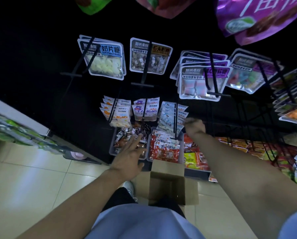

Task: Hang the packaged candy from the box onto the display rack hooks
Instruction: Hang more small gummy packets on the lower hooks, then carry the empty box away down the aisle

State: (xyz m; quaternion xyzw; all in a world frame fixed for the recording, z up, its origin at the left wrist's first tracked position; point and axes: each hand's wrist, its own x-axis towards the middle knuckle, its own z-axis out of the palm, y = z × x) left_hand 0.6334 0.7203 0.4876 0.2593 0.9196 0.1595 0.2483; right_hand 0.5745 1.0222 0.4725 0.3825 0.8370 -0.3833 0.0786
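Packaged candy: none showed in the brown cardboard box (168, 183), which stood open on the pale tiled floor at the person's feet, its inside dark. The nearest packets seen were pale blue-and-white sachets (171, 118) already on a black wire hook (175, 121) of the dark display rack (244, 107).

Left hand (128, 157) hovered open, fingers spread, holding nothing, above a grey tray of loose wrapped sweets (127, 140). Right hand (195, 125) reached to the sachets' right edge; fingers curled, but whether they pinched a packet could not be told.

Judged light, limp, slick film; best pinched at the top header by the hang hole.

Farther up, clear-window pouches: one (103, 59) read "奶片糖 NAIPIANTANG", the next (150, 56) "石头形糖".
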